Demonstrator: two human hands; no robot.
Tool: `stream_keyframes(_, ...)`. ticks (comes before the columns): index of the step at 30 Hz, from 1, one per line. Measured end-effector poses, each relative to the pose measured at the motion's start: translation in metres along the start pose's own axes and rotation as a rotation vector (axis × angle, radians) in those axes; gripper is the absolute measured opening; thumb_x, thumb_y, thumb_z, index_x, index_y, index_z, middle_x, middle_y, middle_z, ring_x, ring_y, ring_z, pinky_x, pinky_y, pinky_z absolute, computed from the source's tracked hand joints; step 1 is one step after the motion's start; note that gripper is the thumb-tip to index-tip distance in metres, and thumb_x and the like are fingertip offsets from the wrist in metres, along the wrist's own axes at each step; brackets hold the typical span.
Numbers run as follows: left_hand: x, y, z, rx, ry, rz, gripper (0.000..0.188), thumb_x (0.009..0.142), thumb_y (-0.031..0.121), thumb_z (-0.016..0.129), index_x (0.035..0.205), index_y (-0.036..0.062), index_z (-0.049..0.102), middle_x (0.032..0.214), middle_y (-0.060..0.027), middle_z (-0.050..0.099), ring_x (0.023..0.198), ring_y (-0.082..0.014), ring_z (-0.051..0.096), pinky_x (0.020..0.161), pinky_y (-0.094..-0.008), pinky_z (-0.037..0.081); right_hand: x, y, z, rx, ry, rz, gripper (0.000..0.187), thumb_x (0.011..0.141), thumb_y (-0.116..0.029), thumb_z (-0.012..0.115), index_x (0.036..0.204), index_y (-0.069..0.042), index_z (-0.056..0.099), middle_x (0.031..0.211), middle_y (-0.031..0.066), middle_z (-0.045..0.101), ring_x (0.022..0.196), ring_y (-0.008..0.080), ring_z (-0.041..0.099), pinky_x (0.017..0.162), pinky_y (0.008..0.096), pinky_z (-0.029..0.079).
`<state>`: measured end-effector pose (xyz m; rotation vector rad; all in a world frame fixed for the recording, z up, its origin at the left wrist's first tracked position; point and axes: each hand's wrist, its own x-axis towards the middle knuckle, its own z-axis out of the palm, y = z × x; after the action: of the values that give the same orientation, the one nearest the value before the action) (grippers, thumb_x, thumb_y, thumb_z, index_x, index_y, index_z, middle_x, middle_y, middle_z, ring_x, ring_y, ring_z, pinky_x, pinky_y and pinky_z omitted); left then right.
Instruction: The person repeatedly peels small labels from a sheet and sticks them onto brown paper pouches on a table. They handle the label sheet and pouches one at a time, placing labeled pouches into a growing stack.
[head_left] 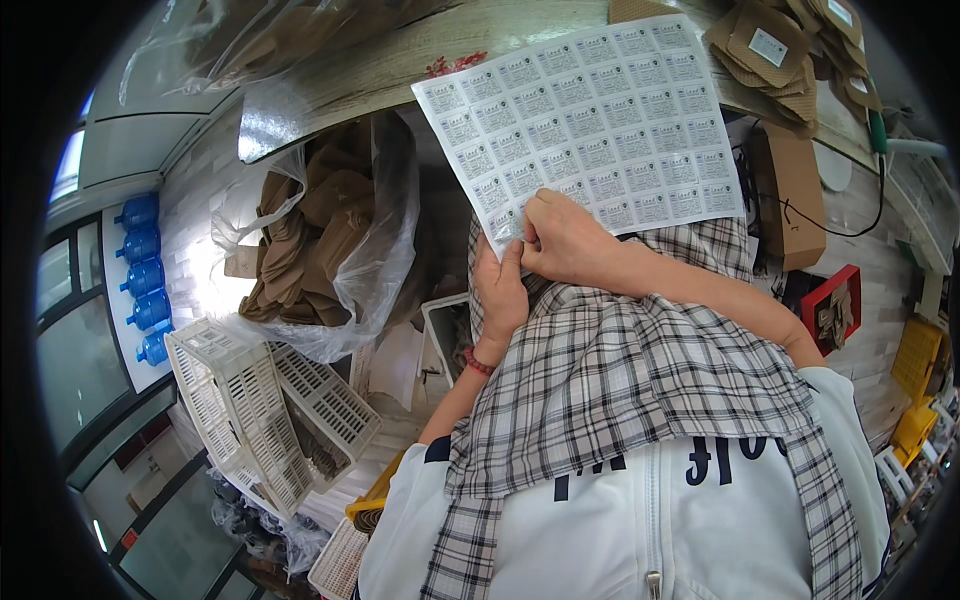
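A large white sheet of printed stickers, set out in rows, lies over the table's front edge and hangs toward my lap. My left hand pinches the sheet's near left corner, thumb on top and fingers beneath. Beside it, my right hand is closed at the same corner, its fingertips close to my left thumb. Whether a single sticker is between the right fingers is hidden. Brown mesh-textured pieces, some with a white label, are piled at the table's far right.
A clear plastic bag of brown pieces stands left below the wooden table. White plastic crates are at the lower left, blue water bottles along the left wall. At right are a cardboard box, a red bin and a black cable.
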<state>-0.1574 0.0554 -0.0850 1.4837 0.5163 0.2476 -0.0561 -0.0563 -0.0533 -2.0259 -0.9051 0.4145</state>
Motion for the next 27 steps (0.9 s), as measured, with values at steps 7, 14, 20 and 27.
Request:
stream_keyframes(7,-0.002,0.000,0.001,0.011,0.010,-0.005,0.024,0.099,0.006,0.050,0.120,-0.0046,0.056,0.113,-0.0120,0.060,0.104,-0.0202,0.058,0.092,-0.0321,0.045,-0.001,0.002,0.004,-0.009,0.031,-0.021,0.017,0.071,-0.007,0.067,0.075,-0.001,0.051,0.080,0.0167,0.053,0.079,0.0354,0.054,0.069,0.0423,0.046)
stream_keyframes(14,0.000,-0.007,-0.004,0.042,-0.047,0.009,0.034,0.101,0.005,0.047,0.133,-0.0035,0.047,0.125,-0.0099,0.059,0.111,-0.0141,0.056,0.097,-0.0287,0.044,-0.002,0.004,0.002,0.026,0.017,-0.029,0.017,0.072,-0.006,0.067,0.076,-0.001,0.050,0.080,0.0163,0.053,0.080,0.0351,0.054,0.069,0.0424,0.045)
stream_keyframes(20,0.000,-0.008,-0.005,-0.061,-0.034,-0.001,0.033,0.100,0.004,0.047,0.132,-0.0043,0.049,0.125,-0.0104,0.058,0.112,-0.0159,0.055,0.099,-0.0302,0.042,-0.008,-0.003,-0.010,0.116,0.004,0.036,0.016,0.075,-0.007,0.068,0.081,-0.001,0.054,0.087,0.0170,0.054,0.082,0.0347,0.055,0.072,0.0409,0.047)
stream_keyframes(27,-0.002,-0.005,-0.003,-0.109,-0.028,-0.020,0.028,0.099,0.004,0.048,0.125,-0.0052,0.055,0.121,-0.0110,0.056,0.111,-0.0193,0.054,0.097,-0.0320,0.043,-0.011,0.002,-0.009,0.133,0.032,0.005,0.022,0.075,-0.007,0.073,0.087,-0.001,0.055,0.092,0.0141,0.052,0.082,0.0291,0.056,0.070,0.0361,0.049)
